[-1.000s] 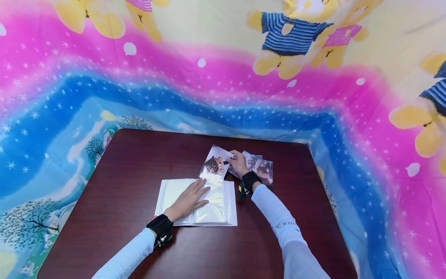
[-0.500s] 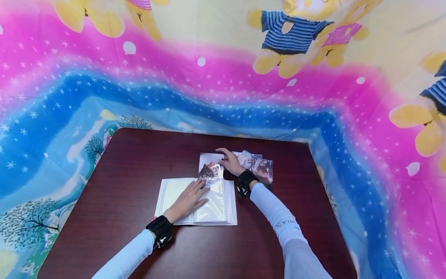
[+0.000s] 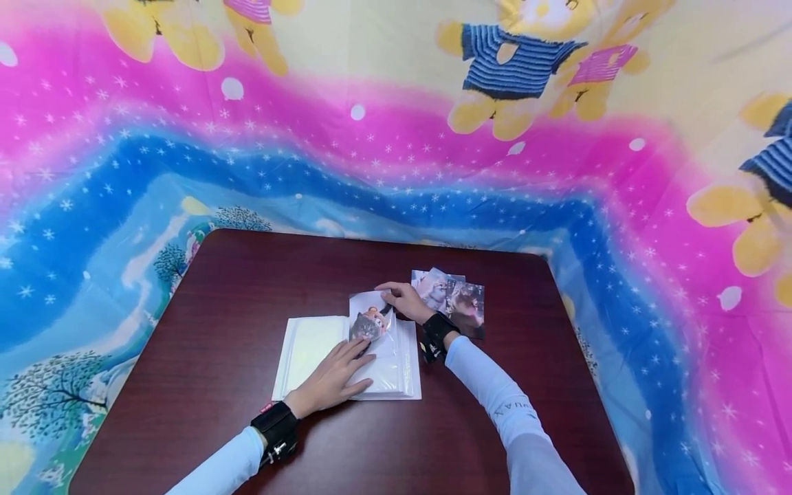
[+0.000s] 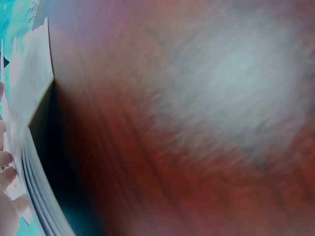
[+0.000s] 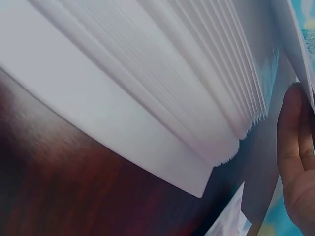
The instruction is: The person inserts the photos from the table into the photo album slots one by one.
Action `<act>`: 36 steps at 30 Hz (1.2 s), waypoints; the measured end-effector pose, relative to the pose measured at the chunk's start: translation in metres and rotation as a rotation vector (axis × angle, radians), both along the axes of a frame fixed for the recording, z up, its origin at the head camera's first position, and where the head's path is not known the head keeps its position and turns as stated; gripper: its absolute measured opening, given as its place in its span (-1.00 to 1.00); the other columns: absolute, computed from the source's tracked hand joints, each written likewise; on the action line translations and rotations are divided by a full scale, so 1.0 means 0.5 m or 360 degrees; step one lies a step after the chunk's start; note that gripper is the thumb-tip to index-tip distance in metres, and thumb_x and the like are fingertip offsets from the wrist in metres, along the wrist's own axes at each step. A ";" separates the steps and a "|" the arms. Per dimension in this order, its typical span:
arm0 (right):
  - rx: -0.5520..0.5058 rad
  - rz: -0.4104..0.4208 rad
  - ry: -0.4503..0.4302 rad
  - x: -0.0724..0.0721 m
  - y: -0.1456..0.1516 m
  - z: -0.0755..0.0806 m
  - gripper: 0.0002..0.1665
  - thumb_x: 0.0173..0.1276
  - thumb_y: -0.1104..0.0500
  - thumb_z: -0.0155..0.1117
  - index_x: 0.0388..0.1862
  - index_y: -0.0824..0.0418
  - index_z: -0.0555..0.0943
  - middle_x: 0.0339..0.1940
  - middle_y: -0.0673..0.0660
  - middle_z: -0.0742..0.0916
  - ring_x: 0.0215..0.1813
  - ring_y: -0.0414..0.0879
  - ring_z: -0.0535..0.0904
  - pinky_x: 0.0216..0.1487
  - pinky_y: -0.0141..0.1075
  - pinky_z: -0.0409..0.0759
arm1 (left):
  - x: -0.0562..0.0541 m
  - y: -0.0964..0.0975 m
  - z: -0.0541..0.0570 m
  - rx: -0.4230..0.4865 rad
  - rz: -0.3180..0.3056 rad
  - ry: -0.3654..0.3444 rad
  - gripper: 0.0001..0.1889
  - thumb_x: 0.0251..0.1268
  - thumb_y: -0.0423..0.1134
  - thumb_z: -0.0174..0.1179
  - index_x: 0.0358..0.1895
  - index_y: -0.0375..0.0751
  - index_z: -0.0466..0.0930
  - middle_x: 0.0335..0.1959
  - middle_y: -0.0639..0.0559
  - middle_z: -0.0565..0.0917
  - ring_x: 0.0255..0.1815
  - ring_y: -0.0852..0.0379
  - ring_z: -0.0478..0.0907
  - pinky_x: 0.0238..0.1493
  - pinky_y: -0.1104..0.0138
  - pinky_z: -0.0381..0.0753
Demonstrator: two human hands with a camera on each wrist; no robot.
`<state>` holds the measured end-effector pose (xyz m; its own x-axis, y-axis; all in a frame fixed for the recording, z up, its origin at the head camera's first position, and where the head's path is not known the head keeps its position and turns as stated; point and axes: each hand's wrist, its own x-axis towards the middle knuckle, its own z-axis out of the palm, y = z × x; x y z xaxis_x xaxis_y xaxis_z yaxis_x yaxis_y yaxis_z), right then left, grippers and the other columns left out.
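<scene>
An open photo album (image 3: 312, 344) with clear sleeves lies on the table. A photo (image 3: 364, 304) of a cat in a bear-eared hat sits partly inside the right page's sleeve, its top end sticking out beyond the far edge. My right hand (image 3: 410, 302) pinches that photo near its top right corner. My left hand (image 3: 332, 378) lies flat with fingers spread on the right page, fingertips at the photo's lower part. In the right wrist view, fingers (image 5: 290, 132) reach behind the sheet above the album's page edges (image 5: 162, 69). The left wrist view catches only fingertips (image 4: 7, 177) beside the album.
Several other photos (image 3: 467, 306) lie overlapping on the dark wooden table (image 3: 526, 385), just right of my right hand. A patterned cloth (image 3: 396, 158) hangs behind the table and along its sides.
The cat photo has straightened from its tilt and slid toward me into the sleeve, my right hand moving with it. The left hand stays on the page, having shifted slightly toward me.
</scene>
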<state>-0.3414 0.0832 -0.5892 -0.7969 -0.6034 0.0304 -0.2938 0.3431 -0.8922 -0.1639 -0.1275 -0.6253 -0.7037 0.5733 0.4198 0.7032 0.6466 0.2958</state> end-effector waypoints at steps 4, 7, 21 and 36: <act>0.0005 -0.0027 -0.0039 0.009 0.004 -0.004 -0.65 0.58 0.24 0.02 0.21 0.27 0.61 -0.02 0.22 0.69 -0.30 -0.09 0.45 -0.27 -0.31 0.38 | 0.010 0.004 -0.002 0.0006 0.0002 0.0035 -0.47 0.33 0.02 0.26 0.23 -0.25 0.57 0.38 -0.31 0.40 0.40 -0.28 0.30 0.32 -0.20 0.27; -0.0002 -0.0037 -0.0045 0.015 0.006 -0.005 -0.67 0.58 0.25 0.03 0.17 0.29 0.63 0.04 0.22 0.69 -0.21 -0.09 0.49 -0.21 -0.33 0.41 | 0.015 0.007 -0.004 0.0008 -0.0006 0.0036 -0.44 0.33 0.09 0.24 0.25 -0.22 0.56 0.39 -0.30 0.39 0.41 -0.28 0.29 0.32 -0.22 0.25; -0.0030 0.0060 -0.0153 0.038 0.022 -0.006 -0.66 0.57 0.26 0.05 0.18 0.36 0.60 -0.03 0.26 0.68 -0.32 -0.01 0.45 -0.28 -0.31 0.38 | 0.019 0.007 -0.018 0.0014 -0.0017 0.0017 -0.36 0.26 0.17 0.28 0.29 -0.17 0.53 0.41 -0.27 0.37 0.45 -0.23 0.24 0.37 -0.21 0.19; 0.0096 0.0111 -0.0139 0.065 0.036 -0.018 -0.64 0.54 0.13 0.14 0.19 0.26 0.62 -0.14 0.14 0.68 -0.37 -0.17 0.42 -0.29 -0.35 0.40 | 0.018 0.011 -0.022 0.0012 -0.0012 -0.0020 -0.32 0.25 0.17 0.29 0.32 -0.20 0.50 0.43 -0.28 0.33 0.47 -0.22 0.20 0.39 -0.22 0.12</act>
<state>-0.3086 0.1010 -0.5980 -0.7510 -0.6560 -0.0754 -0.2407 0.3783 -0.8938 -0.1547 -0.1219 -0.6361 -0.7045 0.5755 0.4153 0.7043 0.6390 0.3093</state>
